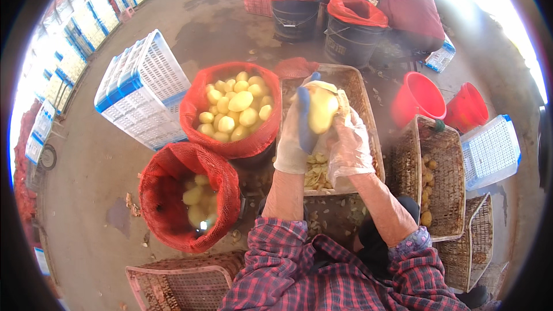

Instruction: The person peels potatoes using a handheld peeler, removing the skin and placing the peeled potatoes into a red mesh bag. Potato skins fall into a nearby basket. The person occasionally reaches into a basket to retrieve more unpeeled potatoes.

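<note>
My left hand (295, 138), in a pale glove with blue on it, grips a mostly peeled potato (322, 110). My right hand (352, 142), in a thin clear glove, is closed at the potato's right side, with a strip of peel along its fingers; a peeler there cannot be made out. Under both hands, a shallow plastic crate (375, 147) holds potato peelings (317, 175). To the left, a red mesh sack lining a bucket (272, 136) is full of peeled potatoes (240, 101). Nearer me, a second red mesh sack (160, 220) holds several peeled potatoes (194, 195) in water.
A brown plastic crate (451, 168) with unpeeled potatoes (426, 219) stands at my right, near red buckets (418, 95). White-and-blue crates (129, 116) stand left and right. Another empty-looking crate (181, 270) lies front left. Ahead, a person (408, 6) sits by lined black buckets (296, 19).
</note>
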A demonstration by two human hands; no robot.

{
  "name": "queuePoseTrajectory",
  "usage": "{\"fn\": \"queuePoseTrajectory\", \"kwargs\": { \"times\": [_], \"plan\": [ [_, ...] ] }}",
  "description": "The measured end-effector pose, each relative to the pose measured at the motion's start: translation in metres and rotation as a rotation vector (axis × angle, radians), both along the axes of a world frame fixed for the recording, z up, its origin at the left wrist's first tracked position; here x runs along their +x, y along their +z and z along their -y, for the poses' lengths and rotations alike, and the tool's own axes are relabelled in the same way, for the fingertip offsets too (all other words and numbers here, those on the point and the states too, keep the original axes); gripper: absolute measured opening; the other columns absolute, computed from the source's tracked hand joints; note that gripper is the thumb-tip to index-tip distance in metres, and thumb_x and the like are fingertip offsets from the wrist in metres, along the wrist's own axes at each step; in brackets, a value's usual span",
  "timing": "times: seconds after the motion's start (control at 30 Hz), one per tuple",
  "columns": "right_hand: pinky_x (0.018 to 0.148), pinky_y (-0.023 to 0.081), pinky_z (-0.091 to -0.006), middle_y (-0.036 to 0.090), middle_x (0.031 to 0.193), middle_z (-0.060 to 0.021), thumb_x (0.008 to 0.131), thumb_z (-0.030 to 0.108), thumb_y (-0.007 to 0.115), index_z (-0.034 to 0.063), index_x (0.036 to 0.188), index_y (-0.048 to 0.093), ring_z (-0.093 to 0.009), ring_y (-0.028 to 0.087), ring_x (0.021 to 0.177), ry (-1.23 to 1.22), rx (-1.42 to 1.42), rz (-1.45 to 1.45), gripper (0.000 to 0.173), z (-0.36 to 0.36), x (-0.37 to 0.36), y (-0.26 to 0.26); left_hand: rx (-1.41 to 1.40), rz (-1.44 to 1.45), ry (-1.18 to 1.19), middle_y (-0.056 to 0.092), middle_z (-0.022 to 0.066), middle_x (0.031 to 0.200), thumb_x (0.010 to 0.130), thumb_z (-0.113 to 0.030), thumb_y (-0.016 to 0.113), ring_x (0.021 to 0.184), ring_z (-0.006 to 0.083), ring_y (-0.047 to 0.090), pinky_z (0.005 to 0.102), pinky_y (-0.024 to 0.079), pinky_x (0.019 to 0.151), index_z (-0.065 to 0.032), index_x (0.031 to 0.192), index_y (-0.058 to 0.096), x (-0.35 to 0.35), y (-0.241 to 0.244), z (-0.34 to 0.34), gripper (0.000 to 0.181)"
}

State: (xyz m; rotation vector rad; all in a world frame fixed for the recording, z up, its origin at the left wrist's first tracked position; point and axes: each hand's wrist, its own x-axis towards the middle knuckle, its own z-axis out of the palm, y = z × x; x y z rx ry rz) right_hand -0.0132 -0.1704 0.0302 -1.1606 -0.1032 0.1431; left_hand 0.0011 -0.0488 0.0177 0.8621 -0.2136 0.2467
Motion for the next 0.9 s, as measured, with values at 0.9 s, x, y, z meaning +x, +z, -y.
{"fn": "queuePoseTrajectory", "kwargs": {
  "times": [0.9],
  "plan": [
    [0.095, 0.048, -0.0406, 0.064, 0.123, -0.0204, 0.101, 0.029, 0.059, -0.0013, 0.144, 0.044, -0.030, 0.062, 0.107, -0.180, -0.637, 0.587, 0.054, -0.011, -0.016, -0.008, -0.237, -0.034, 0.012, 0.062, 0.0105, 0.127, 0.099, -0.036, 0.064, 0.114, 0.0236, 0.063, 0.0397, 0.055, 0.096, -0.0054, 0.140, 0.052, -0.012, -0.013, -0.028, 0.053]
  ]
}}
